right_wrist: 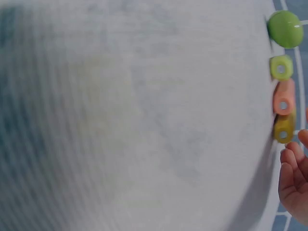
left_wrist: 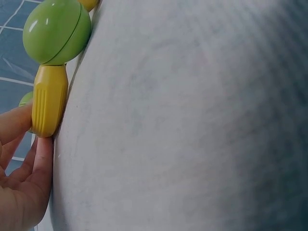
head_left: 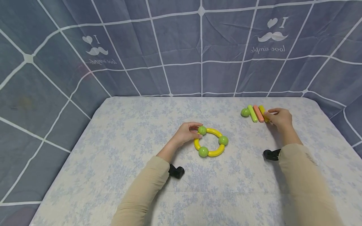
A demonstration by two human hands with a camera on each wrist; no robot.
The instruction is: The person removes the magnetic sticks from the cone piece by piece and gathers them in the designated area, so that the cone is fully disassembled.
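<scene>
Leftward between the hands (head_left: 185,135) (head_left: 280,119), yellow-green ring (head_left: 216,153)

Green balls (head_left: 223,140) and yellow arcs (head_left: 216,153) look glossy, smooth plastic; tablecloth (head_left: 226,188) matt cloth, backdrop (head_left: 183,40) creased cloth, sleeves (head_left: 147,186) matt fabric.

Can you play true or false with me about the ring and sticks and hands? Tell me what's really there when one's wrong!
1. The ring has three green balls. True.
2. The orange stick lies between the lime stick and the yellow stick. True.
3. The left hand holds the orange stick. False: it holds the ring.
4. The loose ball is red. False: it is green.
5. The stick nearest the right hand is the yellow one. True.
6. The loose ball is beside the yellow stick. False: it is beside the lime stick.
</scene>
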